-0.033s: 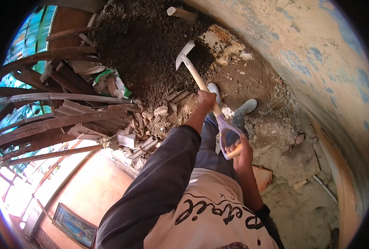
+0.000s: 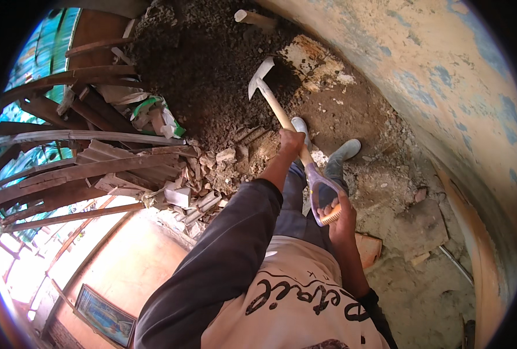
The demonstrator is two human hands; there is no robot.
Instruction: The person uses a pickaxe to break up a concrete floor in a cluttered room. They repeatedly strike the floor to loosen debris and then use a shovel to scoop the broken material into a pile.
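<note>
A shovel (image 2: 276,107) with a pale wooden shaft and a purple D-shaped handle slants across the middle of the view. My left hand (image 2: 292,142) is closed round the shaft about halfway along. At the near end, my right hand (image 2: 344,220) wraps the handle's orange ribbed grip. The metal blade (image 2: 259,80) points away from me and sits over a heap of dark soil (image 2: 206,72). Whether the blade touches the soil, I cannot tell. My grey boots (image 2: 347,150) stand on the rubble just right of the shaft.
Long wooden beams (image 2: 89,170) and broken boards pile up on the left, beside a green and white sack (image 2: 157,116). A stained wall (image 2: 439,70) curves along the right. A round post (image 2: 252,18) lies at the far end. Behind me on the left is a framed picture (image 2: 105,314).
The shovel and both hands have shifted very slightly to the right. My grip on it is the same.
</note>
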